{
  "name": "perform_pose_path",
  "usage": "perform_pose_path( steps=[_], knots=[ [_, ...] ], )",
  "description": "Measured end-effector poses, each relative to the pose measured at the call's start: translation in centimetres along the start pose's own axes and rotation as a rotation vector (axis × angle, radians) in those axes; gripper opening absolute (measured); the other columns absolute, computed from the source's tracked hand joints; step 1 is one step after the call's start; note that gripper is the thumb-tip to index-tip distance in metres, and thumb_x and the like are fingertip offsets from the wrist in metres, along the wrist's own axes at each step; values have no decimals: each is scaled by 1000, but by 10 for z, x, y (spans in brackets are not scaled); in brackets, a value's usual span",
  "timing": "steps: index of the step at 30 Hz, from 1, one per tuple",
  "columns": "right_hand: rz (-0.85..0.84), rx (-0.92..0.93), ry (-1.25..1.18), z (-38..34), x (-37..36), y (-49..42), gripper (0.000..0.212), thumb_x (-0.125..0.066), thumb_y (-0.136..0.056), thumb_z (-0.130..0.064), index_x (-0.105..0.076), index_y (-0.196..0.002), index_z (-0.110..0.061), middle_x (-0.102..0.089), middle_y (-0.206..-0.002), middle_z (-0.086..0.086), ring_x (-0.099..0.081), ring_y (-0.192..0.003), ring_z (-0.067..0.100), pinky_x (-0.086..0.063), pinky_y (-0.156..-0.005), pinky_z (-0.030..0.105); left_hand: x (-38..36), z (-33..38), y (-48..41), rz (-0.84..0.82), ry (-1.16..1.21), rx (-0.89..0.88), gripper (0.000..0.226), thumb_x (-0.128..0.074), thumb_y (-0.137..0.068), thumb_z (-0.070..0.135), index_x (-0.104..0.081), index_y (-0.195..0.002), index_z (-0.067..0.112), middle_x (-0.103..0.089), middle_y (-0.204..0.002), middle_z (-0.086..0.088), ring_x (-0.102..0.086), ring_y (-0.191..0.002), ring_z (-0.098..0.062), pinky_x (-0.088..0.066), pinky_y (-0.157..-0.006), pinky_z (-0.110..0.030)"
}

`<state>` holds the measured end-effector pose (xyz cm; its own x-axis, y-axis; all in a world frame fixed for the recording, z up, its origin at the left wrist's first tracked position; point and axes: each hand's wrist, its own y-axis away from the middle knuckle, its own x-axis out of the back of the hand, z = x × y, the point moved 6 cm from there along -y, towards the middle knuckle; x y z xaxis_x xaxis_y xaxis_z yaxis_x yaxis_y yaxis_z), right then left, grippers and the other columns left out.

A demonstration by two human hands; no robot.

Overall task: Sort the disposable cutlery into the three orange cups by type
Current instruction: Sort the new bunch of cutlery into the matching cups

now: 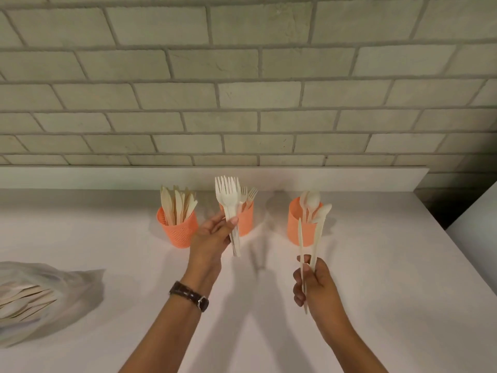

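Three orange cups stand in a row near the back of the white counter. The left cup holds several knives, the middle cup holds forks, and the right cup holds spoons. My left hand grips a small bunch of pale forks, tines up, in front of the middle cup. My right hand pinches a knife and a spoon by their handles, upright, just before the right cup.
A clear plastic bag with several more pieces of cutlery lies at the left of the counter. A brick wall rises behind a low white ledge. The counter's right edge drops off near a dark gap.
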<state>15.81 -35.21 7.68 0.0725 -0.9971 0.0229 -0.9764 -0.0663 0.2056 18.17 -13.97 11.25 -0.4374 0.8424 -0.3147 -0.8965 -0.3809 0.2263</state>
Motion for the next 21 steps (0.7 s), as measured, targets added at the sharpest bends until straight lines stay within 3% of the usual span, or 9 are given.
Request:
perform_pose_path(
  steps=[3,6,10,14,16,18,21],
  knots=[
    [-26,-23,-77,1,2,0,27,-30,-102,-11,-56,-111,-12,-39,-70,3,-36,-42,4,-33,-45,20,-9,16,-30,-50,-26,-64,25,-59,-86,2,-65,-110,5,-74,-87,0,-70,-80,-11,-56,-81,-26],
    [-62,-44,-170,0,4,-1,29,-31,-102,-14,-58,-112,-16,-40,-72,4,-37,-47,9,-35,-48,21,-15,28,-60,-19,-32,-62,25,-58,-87,3,-62,-110,-4,-70,-87,-8,-67,-75,-15,-58,-76,-28],
    [-53,-63,-278,2,12,-6,32,-31,-101,-8,-60,-113,-14,-43,-72,5,-39,-52,14,-38,-50,24,-23,33,-93,21,-82,-66,13,-60,-86,4,-67,-97,2,-72,-70,5,-66,-67,-10,-53,-73,-27],
    [-114,-77,-328,7,11,-7,29,-35,-98,0,-59,-112,-7,-47,-68,6,-52,-57,19,-47,-68,32,-12,18,-113,115,-332,-49,34,-73,-76,22,-68,-107,9,-73,-93,0,-68,-86,-18,-53,-88,-34],
    [-110,-79,-261,7,13,-6,22,-41,-96,-1,-59,-106,-8,-56,-67,5,-59,-70,21,-44,-81,33,-9,11,-110,137,-528,-81,31,-72,-78,18,-69,-107,8,-69,-100,1,-65,-92,-19,-49,-90,-29],
    [-103,-63,-102,2,20,-3,14,-47,-95,-7,-59,-96,-14,-68,-74,2,-59,-85,13,-38,-81,29,-9,-1,-107,177,-565,-97,29,-71,-77,8,-69,-106,6,-70,-101,-6,-65,-98,-22,-48,-91,-29],
    [-1,18,59,-9,53,-8,4,-53,-92,-9,-55,-90,-12,-75,-79,2,-61,-86,10,-40,-79,23,-19,-23,-113,156,-614,-121,31,-72,-74,8,-69,-104,13,-71,-99,-3,-66,-101,-22,-49,-95,-36]
  ],
)
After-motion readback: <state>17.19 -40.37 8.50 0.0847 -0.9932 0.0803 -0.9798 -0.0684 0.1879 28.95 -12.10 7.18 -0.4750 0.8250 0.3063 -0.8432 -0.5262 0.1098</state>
